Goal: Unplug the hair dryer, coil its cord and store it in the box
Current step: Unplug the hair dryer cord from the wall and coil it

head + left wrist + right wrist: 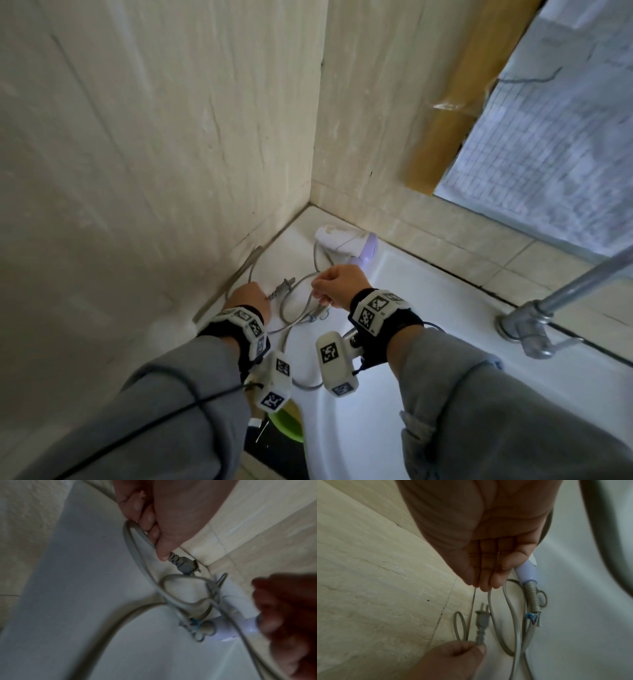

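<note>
The white and lilac hair dryer [346,245] lies in the corner of the white sink counter [428,284]. Its grey cord [301,308] lies in loose loops between my hands, and the plug [282,286] is free of any socket. My left hand [248,296] grips the cord just behind the plug [184,564]. My right hand [337,282] pinches a loop of cord [489,601] beside the dryer's handle [526,573]. At the handle's strain relief the cord is frayed, showing blue wire [532,616]. No box is in view.
Beige tiled walls [171,154] close the corner on the left and behind. A metal tap [534,329] stands at the right above the sink bowl [376,428]. Something green [286,425] sits low below the counter's edge. A window [548,137] is at the upper right.
</note>
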{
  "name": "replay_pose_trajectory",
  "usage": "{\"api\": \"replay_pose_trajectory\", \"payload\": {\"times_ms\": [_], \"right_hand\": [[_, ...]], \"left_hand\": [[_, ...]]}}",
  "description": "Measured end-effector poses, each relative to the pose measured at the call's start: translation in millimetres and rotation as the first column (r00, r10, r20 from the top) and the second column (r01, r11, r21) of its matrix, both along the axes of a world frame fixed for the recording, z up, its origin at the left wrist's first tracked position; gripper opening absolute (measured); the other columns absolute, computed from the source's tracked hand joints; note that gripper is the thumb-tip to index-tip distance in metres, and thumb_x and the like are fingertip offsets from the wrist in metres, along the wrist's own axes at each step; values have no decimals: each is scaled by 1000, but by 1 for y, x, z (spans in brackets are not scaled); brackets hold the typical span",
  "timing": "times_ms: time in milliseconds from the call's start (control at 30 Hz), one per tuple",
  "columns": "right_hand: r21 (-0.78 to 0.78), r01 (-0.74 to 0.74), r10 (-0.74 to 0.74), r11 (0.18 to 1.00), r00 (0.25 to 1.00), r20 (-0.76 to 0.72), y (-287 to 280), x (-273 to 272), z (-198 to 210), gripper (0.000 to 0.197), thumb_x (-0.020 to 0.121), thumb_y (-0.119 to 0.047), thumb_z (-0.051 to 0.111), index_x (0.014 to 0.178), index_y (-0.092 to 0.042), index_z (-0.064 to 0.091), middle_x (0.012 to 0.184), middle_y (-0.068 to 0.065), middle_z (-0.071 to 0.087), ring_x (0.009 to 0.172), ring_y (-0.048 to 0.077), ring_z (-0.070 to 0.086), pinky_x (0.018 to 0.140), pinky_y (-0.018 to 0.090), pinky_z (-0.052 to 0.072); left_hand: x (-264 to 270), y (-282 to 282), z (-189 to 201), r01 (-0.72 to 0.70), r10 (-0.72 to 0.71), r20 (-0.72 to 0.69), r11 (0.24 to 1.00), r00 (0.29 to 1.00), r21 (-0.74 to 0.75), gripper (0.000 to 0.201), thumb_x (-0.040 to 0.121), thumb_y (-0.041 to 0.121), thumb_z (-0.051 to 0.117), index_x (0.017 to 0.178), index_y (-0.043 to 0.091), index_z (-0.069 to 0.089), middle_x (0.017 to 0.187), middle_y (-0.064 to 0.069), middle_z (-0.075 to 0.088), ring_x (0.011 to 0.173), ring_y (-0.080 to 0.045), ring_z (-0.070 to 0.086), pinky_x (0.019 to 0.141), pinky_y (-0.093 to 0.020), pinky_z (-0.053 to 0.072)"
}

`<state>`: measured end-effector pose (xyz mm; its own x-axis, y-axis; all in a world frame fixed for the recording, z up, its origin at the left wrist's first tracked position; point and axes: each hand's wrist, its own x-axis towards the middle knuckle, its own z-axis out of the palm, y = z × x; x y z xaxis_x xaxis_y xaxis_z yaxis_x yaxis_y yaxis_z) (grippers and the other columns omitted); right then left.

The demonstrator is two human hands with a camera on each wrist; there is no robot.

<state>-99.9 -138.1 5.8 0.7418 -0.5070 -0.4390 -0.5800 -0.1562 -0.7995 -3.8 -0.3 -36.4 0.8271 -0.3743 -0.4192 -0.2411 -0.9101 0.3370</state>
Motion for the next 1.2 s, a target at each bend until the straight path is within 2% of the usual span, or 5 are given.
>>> {"api": "replay_pose_trajectory", "payload": {"times_ms": [367, 567, 667, 800, 1200], "right_hand": [[-150, -147, 178, 978, 961, 213, 11, 18, 66, 50, 82, -4, 61, 130, -13, 54, 116, -2, 54, 102, 11, 48, 86, 22, 40], [-413, -189, 274, 891, 949, 157, -2, 21, 101, 20, 87, -25, 59, 101, -16, 70, 116, 4, 66, 107, 20, 58, 98, 35, 44], [-550, -170, 212, 818, 977, 14, -23, 11, 114, 20, 88, -32, 56, 98, -19, 68, 108, 4, 67, 103, 25, 60, 90, 33, 48], [-622, -176, 157, 763, 984, -85, -50, -11, 131, 18, 88, -33, 55, 95, -21, 68, 100, 4, 67, 94, 24, 61, 81, 30, 48], [-497, 8, 184, 868, 924, 335, -53, -24, 206, 17, 79, -15, 72, 92, -18, 60, 67, -6, 54, 61, 6, 52, 57, 15, 42]], "left_hand": [[-5, -22, 142, -217, -12, -277, 588, 961, -779, 17, 91, 24, 54, 97, 12, 66, 89, -5, 63, 81, -17, 56, 66, -24, 44], [-9, -31, 204, -343, -125, -384, 262, 915, -902, 20, 96, 16, 46, 79, 15, 57, 67, 1, 57, 71, -12, 55, 87, -29, 46], [-4, -31, 225, -480, -181, -499, 143, 847, -866, 24, 98, 19, 42, 76, 13, 51, 44, 7, 44, 43, -8, 44, 60, -23, 49], [-1, -29, 243, -401, -172, -440, 219, 881, -889, 26, 98, 22, 42, 77, 11, 53, 39, 9, 36, 30, -3, 27, 33, -15, 21], [-16, -52, 254, -27, -191, -191, 636, 963, -771, 29, 97, 25, 43, 81, 10, 62, 61, 0, 40, 47, -11, 26, 37, -18, 21]]}}
